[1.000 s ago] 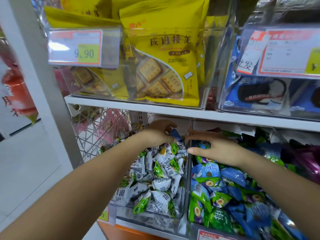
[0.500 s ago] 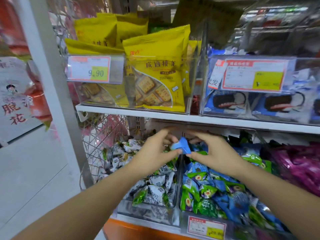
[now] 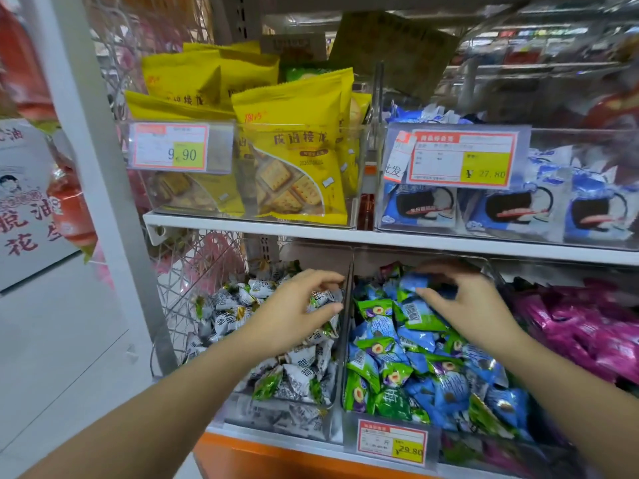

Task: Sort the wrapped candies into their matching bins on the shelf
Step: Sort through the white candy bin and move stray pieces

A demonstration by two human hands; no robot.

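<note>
Though right hand [image 3: 463,305] arches over blue candy [image 3: 411,282], grip unclear.

I see my left hand [image 3: 294,316] hovering, fingers loose, over the clear plastic bin of white-and-green wrapped candies [image 3: 287,418]. My right hand [image 3: 466,305] curls over a blue wrapped candy [image 3: 411,282] in the neighbouring clear bin of blue-and-green candies [image 3: 349,432]; I can't tell whether it grips the candy.

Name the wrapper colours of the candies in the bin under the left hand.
Those candies are white with black print and green patches; head view.

A low shelf board [image 3: 380,238] roofs the open-topped bins [image 3: 276,421], with a clear divider [image 3: 346,340] between them.
</note>
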